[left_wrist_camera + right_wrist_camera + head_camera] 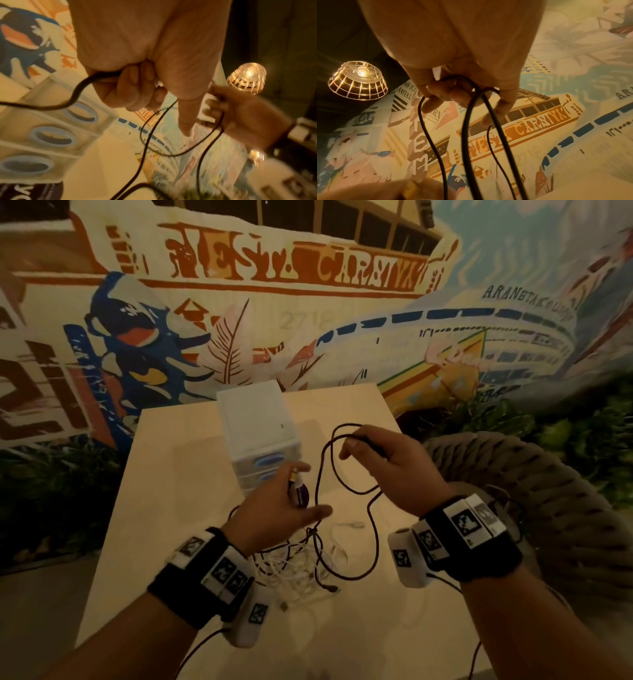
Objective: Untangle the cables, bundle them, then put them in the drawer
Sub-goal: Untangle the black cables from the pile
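A person's right hand (pixel 383 463) is closed around loops of a black cable (pixel 323 470), raised above the table (pixel 164 474) just right of a white drawer unit (pixel 257 426). The left hand (pixel 277 508), in front of the drawer unit, curls its lower fingers round the same cable, thumb and forefinger extended. Nearer the person than the drawer unit, white cables (pixel 298 570) lie tangled with black ones on the table.

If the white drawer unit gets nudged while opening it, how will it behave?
The white drawer unit looks like thin plastic, so probably light. It stands tall and narrow on the table, so it may slide or tip unless steadied.
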### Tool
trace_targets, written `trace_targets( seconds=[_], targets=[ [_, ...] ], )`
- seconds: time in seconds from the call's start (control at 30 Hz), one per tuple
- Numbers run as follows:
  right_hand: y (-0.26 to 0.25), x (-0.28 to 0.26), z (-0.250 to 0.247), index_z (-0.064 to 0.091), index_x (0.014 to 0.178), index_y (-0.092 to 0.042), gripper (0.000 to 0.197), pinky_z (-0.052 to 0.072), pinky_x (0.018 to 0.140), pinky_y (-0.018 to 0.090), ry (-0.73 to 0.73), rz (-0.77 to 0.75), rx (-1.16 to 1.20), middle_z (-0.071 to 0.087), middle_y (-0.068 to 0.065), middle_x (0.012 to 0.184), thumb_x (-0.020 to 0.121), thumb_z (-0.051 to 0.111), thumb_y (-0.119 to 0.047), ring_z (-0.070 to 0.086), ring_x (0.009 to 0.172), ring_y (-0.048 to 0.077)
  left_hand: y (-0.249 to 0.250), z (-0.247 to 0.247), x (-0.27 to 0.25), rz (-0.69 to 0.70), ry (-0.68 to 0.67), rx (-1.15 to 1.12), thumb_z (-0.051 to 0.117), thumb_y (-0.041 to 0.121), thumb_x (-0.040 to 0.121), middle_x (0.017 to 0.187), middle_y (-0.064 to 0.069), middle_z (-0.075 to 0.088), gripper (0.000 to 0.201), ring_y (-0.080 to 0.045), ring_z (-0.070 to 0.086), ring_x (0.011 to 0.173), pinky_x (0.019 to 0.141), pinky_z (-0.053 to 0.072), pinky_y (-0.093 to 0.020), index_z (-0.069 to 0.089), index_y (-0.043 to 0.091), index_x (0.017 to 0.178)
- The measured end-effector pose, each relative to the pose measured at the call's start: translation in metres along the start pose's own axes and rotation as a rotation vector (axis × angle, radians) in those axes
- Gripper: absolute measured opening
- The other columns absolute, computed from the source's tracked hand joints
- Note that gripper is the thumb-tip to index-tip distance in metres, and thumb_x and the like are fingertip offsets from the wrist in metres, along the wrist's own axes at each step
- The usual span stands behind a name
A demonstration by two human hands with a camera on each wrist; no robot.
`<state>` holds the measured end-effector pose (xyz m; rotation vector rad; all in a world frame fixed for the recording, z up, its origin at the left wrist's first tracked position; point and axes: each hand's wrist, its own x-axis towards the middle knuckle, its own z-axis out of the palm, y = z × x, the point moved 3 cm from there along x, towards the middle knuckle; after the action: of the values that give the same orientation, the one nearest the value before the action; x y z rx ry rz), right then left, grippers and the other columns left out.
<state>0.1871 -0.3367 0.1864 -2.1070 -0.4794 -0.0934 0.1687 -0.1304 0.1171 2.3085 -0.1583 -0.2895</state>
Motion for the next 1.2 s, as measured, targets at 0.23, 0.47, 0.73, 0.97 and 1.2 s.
trace_targets(
  seconds=[0.23,0.47,0.73,0.97,1.2],
  targets=[
    [-0.014,-0.016,0.011,0.073,0.096,-0.027,0.003,0.051,0.069,0.032,-0.123,-0.113,0.095,0.068,-0.006,0.082,0.093,0.072,-0.025,0.063,0.076,0.014,0.000,0.013,0.012,0.083,0.003,-0.042,0.038,0.052,0.103,0.076,0.005,0.069,0.033,-0.007,0.063,0.070,0.067,0.047,-0.028,0.061,0.032,0.089],
    [0.007,-0.013,-0.020,0.073,0.092,-0.020,0.030,0.051,0.091,0.023,0.115,-0.027,0.384,0.074,0.001,0.099,0.080,0.054,0.000,0.067,0.100,0.016,-0.009,-0.021,-0.008,0.103,0.284,-0.476,0.050,0.036,0.106,0.070,-0.001,0.068,0.034,-0.010,0.062,0.062,0.061,0.050,-0.021,0.067,0.013,0.087],
    [0.020,-0.023,0.005,0.070,0.097,-0.035,0.016,0.051,0.091,0.027,-0.073,-0.033,-0.149,0.068,-0.016,0.101,0.092,0.066,-0.020,0.064,0.101,0.003,-0.006,-0.037,-0.031,0.004,0.319,-0.731,0.045,0.040,0.105,0.065,-0.013,0.059,0.043,-0.020,0.040,0.050,0.044,0.031,-0.025,0.062,0.005,0.086],
    [0.068,-0.054,0.050,0.070,0.100,-0.038,0.028,0.052,0.093,0.036,-0.319,0.212,-0.299,0.067,-0.018,0.101,0.090,0.058,-0.061,0.061,0.095,-0.003,0.015,-0.058,-0.039,0.097,0.291,-0.757,0.042,0.037,0.106,0.072,-0.018,0.064,0.042,-0.005,0.043,0.040,0.043,0.034,-0.025,0.062,0.001,0.094],
    [0.028,-0.068,0.073,0.049,0.135,-0.047,0.044,0.051,0.098,0.025,-0.405,0.162,0.062,0.071,-0.018,0.112,0.095,0.066,-0.039,0.066,0.106,0.000,0.017,-0.057,-0.040,0.100,0.259,-0.780,0.040,0.038,0.105,0.077,-0.011,0.073,0.045,-0.007,0.034,0.038,0.043,0.040,-0.026,0.061,-0.001,0.101]
  ],
)
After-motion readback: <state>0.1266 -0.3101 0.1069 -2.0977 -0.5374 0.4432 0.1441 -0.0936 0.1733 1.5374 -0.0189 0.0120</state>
